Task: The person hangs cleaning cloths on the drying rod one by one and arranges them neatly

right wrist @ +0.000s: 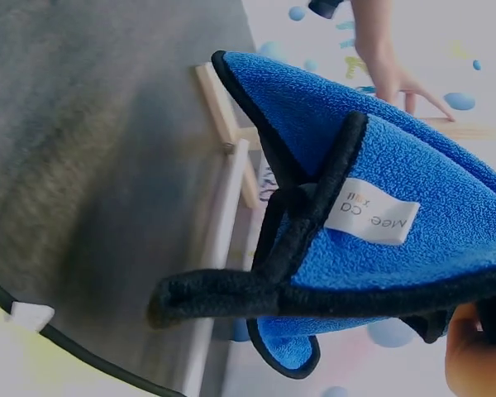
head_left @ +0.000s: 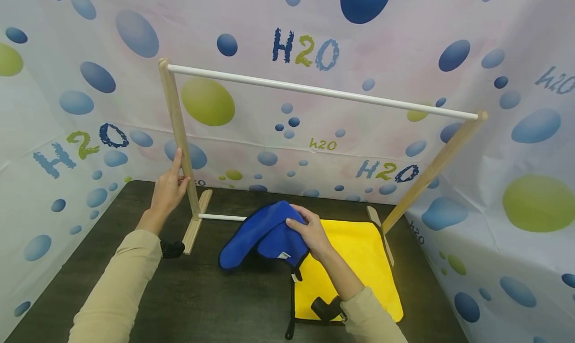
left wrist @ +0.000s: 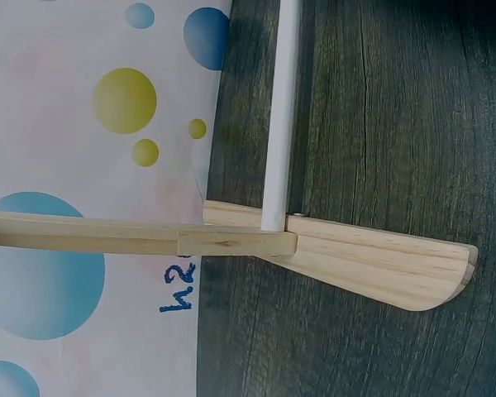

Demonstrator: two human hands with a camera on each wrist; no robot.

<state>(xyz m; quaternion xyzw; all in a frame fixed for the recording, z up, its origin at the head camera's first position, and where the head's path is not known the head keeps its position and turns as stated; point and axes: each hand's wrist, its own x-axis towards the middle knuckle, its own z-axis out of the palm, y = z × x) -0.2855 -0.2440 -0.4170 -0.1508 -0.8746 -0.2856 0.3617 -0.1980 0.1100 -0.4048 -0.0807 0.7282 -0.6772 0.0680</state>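
Observation:
My right hand [head_left: 312, 230] pinches a folded blue towel [head_left: 265, 233] between thumb and fingers, above the table. The towel has black edging, a black hanging loop [right wrist: 215, 296] and a white label [right wrist: 372, 212]. Part of the hand holding it shows at the lower right of the right wrist view. My left hand [head_left: 168, 188] touches the left wooden post [head_left: 172, 98] of a drying rack, its index finger extended along the wood. In the left wrist view, that post joins a wooden foot [left wrist: 380, 263] and a white lower bar [left wrist: 279, 116].
A yellow towel [head_left: 355, 278] with black edging lies flat on the dark wooden table [head_left: 215, 303], below my right forearm. The rack's white top bar [head_left: 314, 89] spans to the right post [head_left: 431, 175]. A patterned curtain [head_left: 251, 103] surrounds the table's back and sides.

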